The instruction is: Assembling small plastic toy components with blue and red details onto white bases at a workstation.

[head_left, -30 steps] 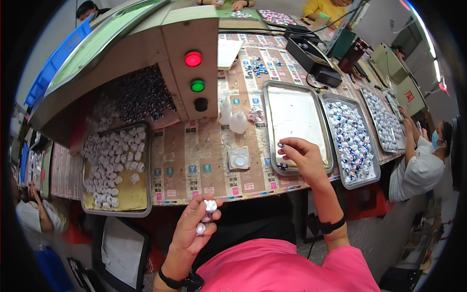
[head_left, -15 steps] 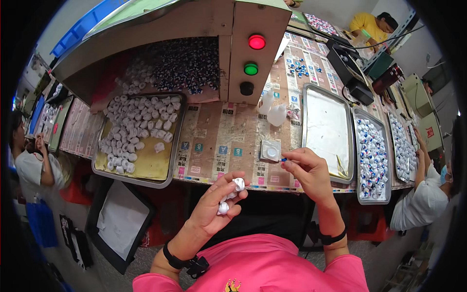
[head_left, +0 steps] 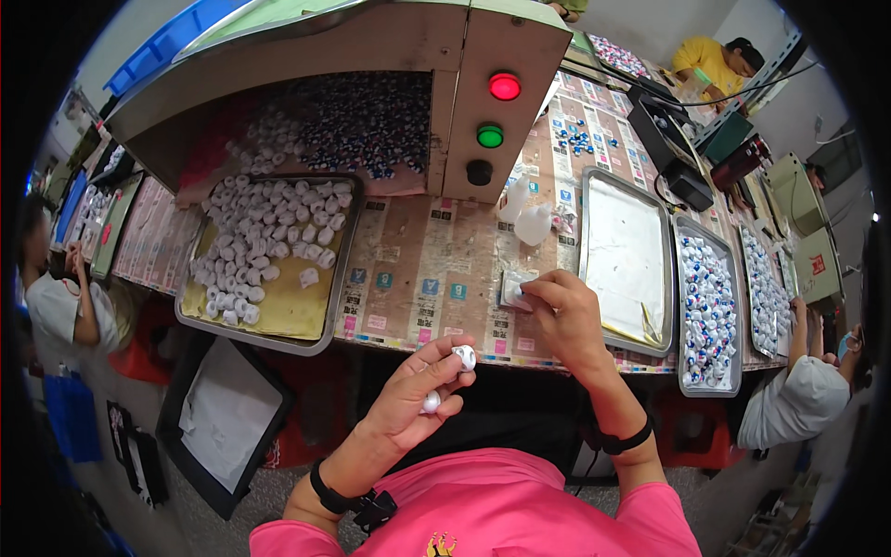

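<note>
Your right hand (head_left: 571, 320) has moved in over the edge of the pad (head_left: 510, 290) from just beside it half a second earlier, and the small blue-and-red bit visible then at its fingertips no longer shows. Thumb and forefinger come together at the pad; whether they still pinch the bit, or touch the pad, you cannot tell from this angle. Your left hand (head_left: 408, 401) curls palm-up before the table's (head_left: 399, 311) near edge, pinching one white piece (head_left: 465, 358) at its fingertips while a second piece (head_left: 431, 402) sits lower among the fingers.

That lower piece looks the likelier to go astray: should the fingers loosen to turn the upper one, it could slip past the table's edge and fall. At the pad, too hard a press could skid it across the table, and a weak pinch could lose the bit, if you have it. Two bottles (head_left: 534, 226) (head_left: 513, 200) stand just beyond; a reach too far forward could tip them.

To your left, a tray (head_left: 345, 251) of white pieces reaches under the housing (head_left: 502, 46), its red light (head_left: 505, 86) and green light (head_left: 490, 136) facing you. To your right lie a paper-lined tray (head_left: 666, 269), near enough for a sleeveless forearm to knock, and a narrower tray (head_left: 712, 391) of white, blue and red pieces.
</note>
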A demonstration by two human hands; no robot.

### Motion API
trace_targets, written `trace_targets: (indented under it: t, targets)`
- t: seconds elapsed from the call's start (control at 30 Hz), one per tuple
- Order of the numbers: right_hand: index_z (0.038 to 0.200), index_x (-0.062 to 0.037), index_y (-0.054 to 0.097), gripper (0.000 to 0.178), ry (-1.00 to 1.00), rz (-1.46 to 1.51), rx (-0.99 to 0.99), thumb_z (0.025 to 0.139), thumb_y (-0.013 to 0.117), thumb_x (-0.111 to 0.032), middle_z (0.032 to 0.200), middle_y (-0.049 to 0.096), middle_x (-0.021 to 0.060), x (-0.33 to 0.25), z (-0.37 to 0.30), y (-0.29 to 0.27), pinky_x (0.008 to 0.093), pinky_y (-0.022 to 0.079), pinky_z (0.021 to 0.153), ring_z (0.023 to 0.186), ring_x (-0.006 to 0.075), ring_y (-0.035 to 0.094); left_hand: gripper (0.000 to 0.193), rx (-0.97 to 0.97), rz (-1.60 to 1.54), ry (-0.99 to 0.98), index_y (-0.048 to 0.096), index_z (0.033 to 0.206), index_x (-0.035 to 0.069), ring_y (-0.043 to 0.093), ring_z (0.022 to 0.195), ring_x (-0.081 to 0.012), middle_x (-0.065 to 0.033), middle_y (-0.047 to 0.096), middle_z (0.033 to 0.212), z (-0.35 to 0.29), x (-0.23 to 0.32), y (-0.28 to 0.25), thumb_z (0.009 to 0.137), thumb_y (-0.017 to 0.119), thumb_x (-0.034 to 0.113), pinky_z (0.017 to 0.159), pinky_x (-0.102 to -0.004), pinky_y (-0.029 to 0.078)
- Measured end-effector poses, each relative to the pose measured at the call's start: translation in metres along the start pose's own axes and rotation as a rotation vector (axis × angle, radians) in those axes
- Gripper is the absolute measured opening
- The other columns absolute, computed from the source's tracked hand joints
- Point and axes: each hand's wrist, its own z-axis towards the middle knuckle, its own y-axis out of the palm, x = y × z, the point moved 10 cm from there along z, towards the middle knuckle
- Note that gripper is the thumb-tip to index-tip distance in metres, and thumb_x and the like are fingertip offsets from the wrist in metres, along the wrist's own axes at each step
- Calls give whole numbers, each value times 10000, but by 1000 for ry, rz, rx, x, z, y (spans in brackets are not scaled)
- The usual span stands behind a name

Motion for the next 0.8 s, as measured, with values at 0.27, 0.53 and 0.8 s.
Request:
trace_targets:
  t: [0.27, 0.53, 0.8]
  targets:
    - [899, -14, 707, 128, 100, 199, 9, 778, 665, -6, 817, 646, 116, -5, -4, -8, 324, 495, 664, 750, 236, 636, 300, 65, 51, 2, 546, 1216, 72, 568, 838, -84, -51, 599, 1028, 7, -3, 0, 919, 593, 72, 468, -168, 370]
    - [977, -15, 713, 153, 258, 741, -102, 833, 694, -62, 899, 664, 81, -24, -37, -2, 226, 475, 671, 793, 116, 606, 276, 90, 131, 44, 560, 1192, 81, 591, 866, -87, -42, 609, 1010, 13, -5, 1, 919, 588, 54, 482, -180, 396]
    - [979, -17, 715, 155, 253, 734, -130, 832, 699, -65, 884, 668, 90, -24, -47, 7, 230, 490, 655, 777, 126, 624, 258, 103, 236, 95, 574, 1150, 64, 587, 788, -84, -49, 619, 949, 16, -5, 0, 897, 623, 46, 467, -175, 395]
